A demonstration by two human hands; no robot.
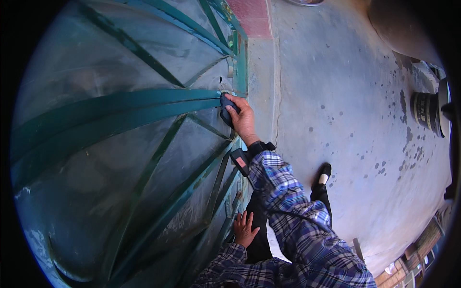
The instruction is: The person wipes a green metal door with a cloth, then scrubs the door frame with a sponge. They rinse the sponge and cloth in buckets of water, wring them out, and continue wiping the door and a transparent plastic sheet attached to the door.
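My right hand (243, 115) grips a dark folded cloth (229, 113) and holds it against the end of a green metal bar (162, 102) on a gate. The bar runs across a grey sheet-metal panel (119, 201), and its green paint is worn in places. A black strap with a device (242, 161) sits around my right wrist. Lower down, my left hand (245, 229) has its fingers spread and holds nothing. It is beside my black-trousered leg (257, 230) and the gate's lower frame; whether it rests on either, I cannot tell.
Concrete floor (306, 90) with dark wet spots stretches along the gate's right side. A dark bucket bearing writing (426, 111) stands at the far right. A large rounded vessel (403, 28) is at upper right, and a pink tiled surface (252, 18) adjoins the gate frame.
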